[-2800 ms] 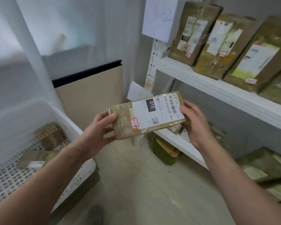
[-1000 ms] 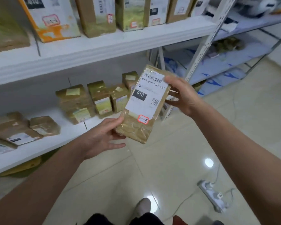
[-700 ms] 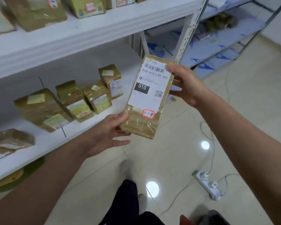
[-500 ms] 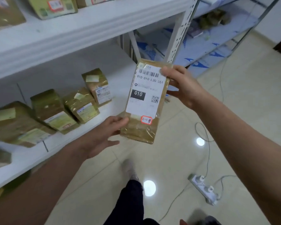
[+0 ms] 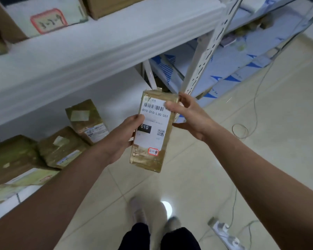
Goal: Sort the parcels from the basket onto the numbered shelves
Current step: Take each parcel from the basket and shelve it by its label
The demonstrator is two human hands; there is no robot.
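Note:
I hold a flat brown taped parcel [image 5: 156,141] upright in front of me, over the floor. Its white label reads 010, and a red-edged sticker sits near its lower end. My left hand [image 5: 118,139] grips its left edge, thumb across the label. My right hand [image 5: 188,116] pinches its top right corner. The lower white shelf [image 5: 116,98] lies just left of the parcel and carries several brown parcels [image 5: 61,147]. The upper white shelf [image 5: 105,42] runs across the top, with more boxes [image 5: 43,17] on it. The basket is out of view.
A perforated white upright post [image 5: 204,53] stands just behind the parcel. A second rack with blue-and-white sheets [image 5: 242,56] stands to the right. A power strip [image 5: 224,231] and thin cables [image 5: 240,130] lie on the tiled floor. My feet [image 5: 152,213] show at the bottom.
I have walked right along the shelves from the basket. My left hand slid from the parcel's bottom end up to its left edge; the parcel now stands more upright, closer to the post.

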